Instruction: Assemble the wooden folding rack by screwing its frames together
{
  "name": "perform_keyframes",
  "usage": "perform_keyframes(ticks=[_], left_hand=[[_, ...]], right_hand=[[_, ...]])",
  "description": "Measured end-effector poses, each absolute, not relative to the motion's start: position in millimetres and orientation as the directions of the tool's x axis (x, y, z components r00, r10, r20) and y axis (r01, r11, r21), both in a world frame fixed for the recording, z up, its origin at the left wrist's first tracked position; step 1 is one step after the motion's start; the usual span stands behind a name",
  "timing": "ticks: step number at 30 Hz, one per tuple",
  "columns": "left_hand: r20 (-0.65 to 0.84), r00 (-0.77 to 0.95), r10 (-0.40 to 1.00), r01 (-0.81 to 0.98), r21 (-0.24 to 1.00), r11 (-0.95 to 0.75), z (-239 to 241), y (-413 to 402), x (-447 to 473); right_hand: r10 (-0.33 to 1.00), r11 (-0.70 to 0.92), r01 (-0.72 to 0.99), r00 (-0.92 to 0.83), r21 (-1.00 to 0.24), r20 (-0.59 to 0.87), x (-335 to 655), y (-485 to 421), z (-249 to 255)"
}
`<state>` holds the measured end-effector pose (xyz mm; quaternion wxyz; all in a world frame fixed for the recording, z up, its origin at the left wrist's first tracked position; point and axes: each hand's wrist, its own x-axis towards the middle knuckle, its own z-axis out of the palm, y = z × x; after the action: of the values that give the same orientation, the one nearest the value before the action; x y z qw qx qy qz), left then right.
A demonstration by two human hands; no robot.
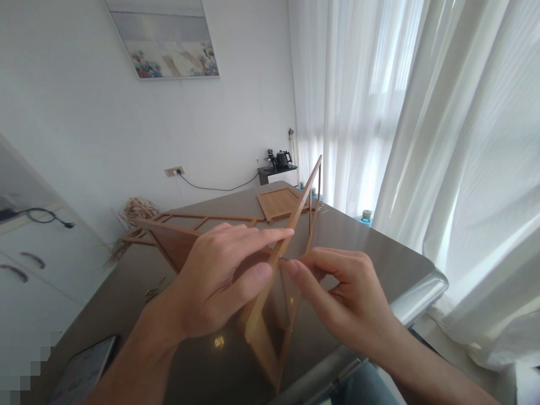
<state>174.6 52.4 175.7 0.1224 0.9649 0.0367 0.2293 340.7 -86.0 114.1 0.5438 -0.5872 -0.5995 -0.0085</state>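
Note:
A wooden frame (304,203) stands tilted on the table, with slanting rails and a board joined at its left. My left hand (225,275) lies against its upper rail from the left. The index finger is stretched onto the wood and the thumb is spread apart; the other fingertips are hidden. My right hand (343,289) is closed in a pinch on a thin metal rod (284,259). The rod's far end meets a small round fitting in the side of the rail. Its other end is hidden by my fingers, so its exact kind does not show.
On the grey table (363,247) lie a wooden panel (278,202), a slatted wooden frame (202,217), small metal pieces (154,289) and a phone-like device (84,371). Dried stalks (137,209) are at the far left. White curtains (476,146) hang to the right of the metal table edge (422,295).

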Motion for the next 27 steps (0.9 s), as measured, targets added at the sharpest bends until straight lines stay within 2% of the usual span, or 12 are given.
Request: perform_keyframes(ticks=[16, 23, 27], left_hand=[[0.442, 0.889, 0.124, 0.019, 0.233, -0.972, 175.5, 52.7, 174.8], [0.441, 0.889, 0.123, 0.020, 0.232, -0.972, 175.3, 52.4, 174.9], [0.446, 0.886, 0.128, 0.014, 0.249, -0.968, 174.9, 52.2, 175.1]], right_hand=[[0.680, 0.297, 0.743, 0.277, -0.600, 0.679, 340.4, -85.7, 112.9], [0.717, 0.300, 0.698, 0.284, -0.650, 0.636, 339.9, -85.1, 111.6], [0.706, 0.317, 0.711, 0.265, -0.628, 0.657, 339.8, -84.9, 111.7]])
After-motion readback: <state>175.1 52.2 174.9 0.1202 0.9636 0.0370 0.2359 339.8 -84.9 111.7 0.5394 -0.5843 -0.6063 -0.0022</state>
